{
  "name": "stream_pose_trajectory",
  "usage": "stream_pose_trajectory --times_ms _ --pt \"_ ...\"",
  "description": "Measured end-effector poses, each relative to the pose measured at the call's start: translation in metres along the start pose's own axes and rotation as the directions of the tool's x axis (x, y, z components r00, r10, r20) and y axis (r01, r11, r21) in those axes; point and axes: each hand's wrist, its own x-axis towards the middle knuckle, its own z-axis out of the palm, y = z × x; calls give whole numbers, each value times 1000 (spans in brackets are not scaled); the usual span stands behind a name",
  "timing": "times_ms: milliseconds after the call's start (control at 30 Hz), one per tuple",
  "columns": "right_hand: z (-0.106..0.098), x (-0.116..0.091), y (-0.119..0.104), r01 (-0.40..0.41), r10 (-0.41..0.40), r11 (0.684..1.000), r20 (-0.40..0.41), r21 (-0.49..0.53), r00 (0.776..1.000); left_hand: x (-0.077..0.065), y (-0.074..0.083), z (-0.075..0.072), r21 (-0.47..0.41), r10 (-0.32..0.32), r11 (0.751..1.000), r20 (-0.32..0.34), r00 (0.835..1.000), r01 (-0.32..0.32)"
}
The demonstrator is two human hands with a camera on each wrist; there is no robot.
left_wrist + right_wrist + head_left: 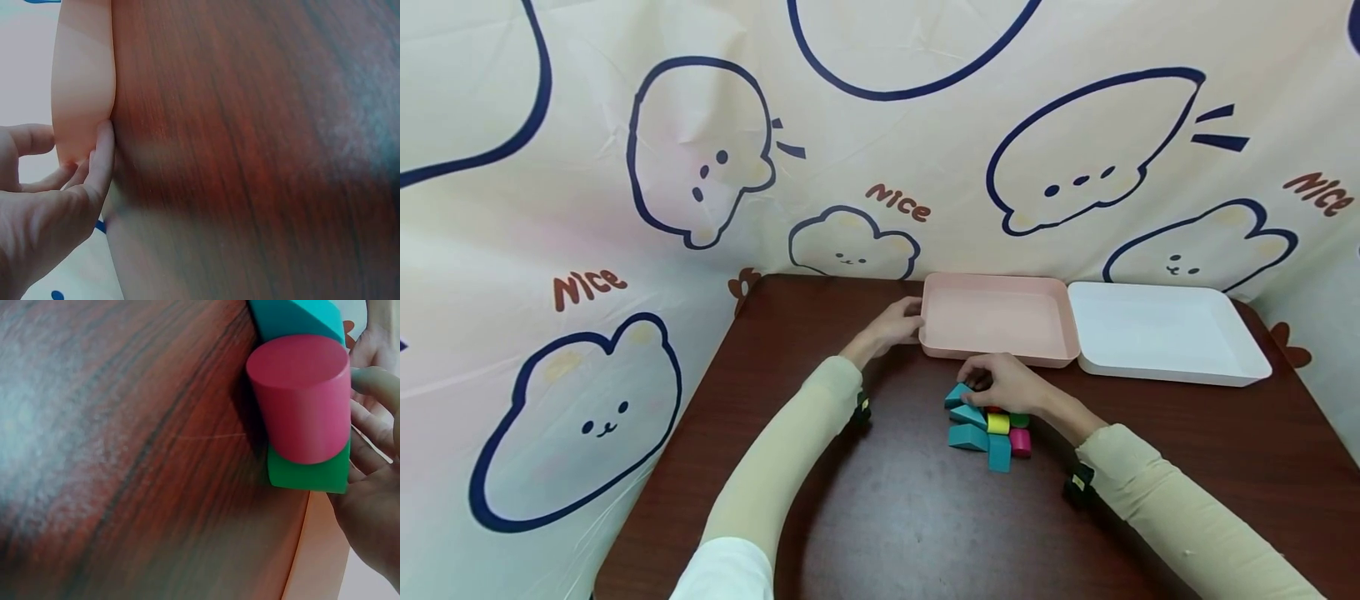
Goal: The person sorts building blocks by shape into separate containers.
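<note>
My left hand [895, 327] is at the left end of the pink tray [998, 352], with its fingertips against the outer wall. In the left wrist view, fingers touch the tray's end from rim to base. My right hand [1003, 383] reaches over a cluster of blocks, pinching a blue triangular block [955, 396] between thumb and finger. Beside it lie another blue wedge block [967, 416], a blue block [967, 437], a blue rectangular block [999, 454], a yellow block [997, 423] and a pink cylinder [306, 400]. A green block [306, 469] and a red one are partly hidden by my right hand.
A white tray [1172, 367] stands to the right of the pink tray, close against it. Both are at the back edge of the dark brown wooden table [910, 517]. A printed cloth [865, 150] hangs behind and to the sides.
</note>
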Motion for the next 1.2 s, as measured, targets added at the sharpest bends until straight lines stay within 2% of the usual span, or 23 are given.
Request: stream_pose_trajectory --times_ms 333,1033,1200 --pt "-2 2 -4 -16 16 1000 19 5 1000 -1 -1 -1 2 16 1000 0 1000 -16" --pt "2 3 1 11 -14 998 -43 -67 999 1 -1 0 -21 15 1000 9 1000 -15" --pt "1 5 1 31 -35 996 -48 -79 998 0 -2 -1 -17 37 999 10 999 -37"
